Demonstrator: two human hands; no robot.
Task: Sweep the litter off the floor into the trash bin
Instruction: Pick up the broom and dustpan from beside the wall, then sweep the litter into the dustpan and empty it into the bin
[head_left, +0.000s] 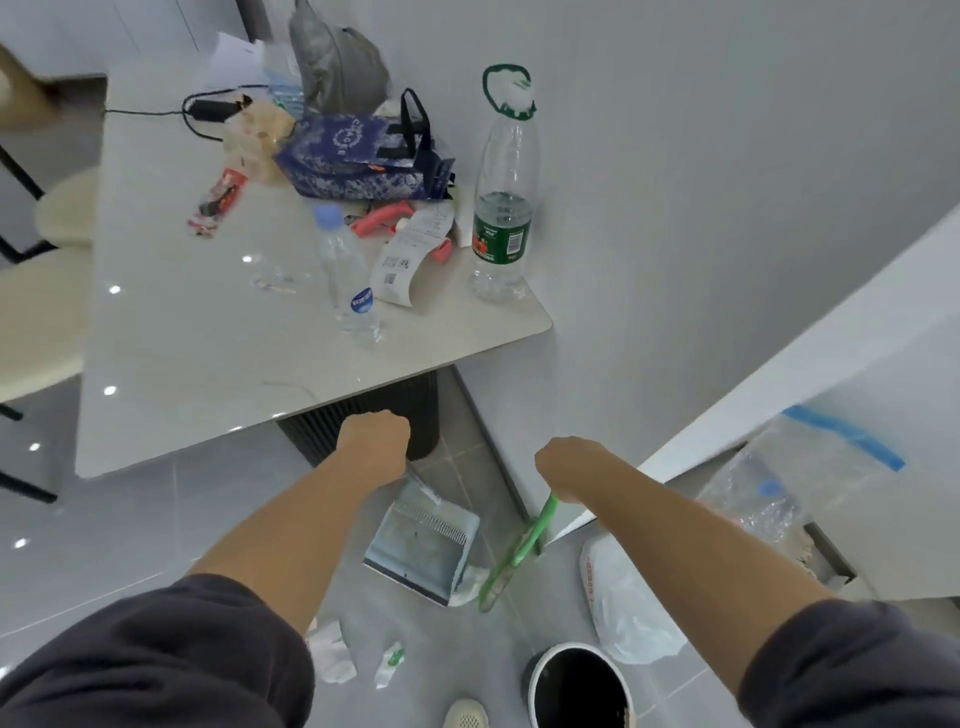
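While I stand over the grey tiled floor (156, 525), my left hand (375, 441) is curled into a fist round the handle of the grey-blue plastic dustpan (421, 543), knuckles up, the handle mostly hidden under my fingers. The dustpan sits tilted on the tiles with its open lip facing me, just below the edge of the glossy white tabletop (208, 353). Over on the other side, my right hand (569, 467) grips the top of the green plastic broom (517, 551), fingers wrapped round the stick, and the broom slants down to the dustpan's right corner. Right there, a crumpled white paper wad (467, 582) sits at the dustpan's lip, hard against the broom head. Nearer my feet, a crumpled white tissue (330, 649) lies on the floor beside my left sleeve. A small green-and-white wrapper (390, 661) lies just to its right, apart from the dustpan. The round white-rimmed trash bin (576, 646) stands by my right side, mouth open and dark inside, with a white plastic bag (623, 608) lying at its far edge. My pale shoe (465, 714) peeks in just left of the bin. Up on the tabletop stand a tall clear bottle with a green label (503, 208) and a small clear bottle with a blue cap (345, 270), well apart from the sweeping
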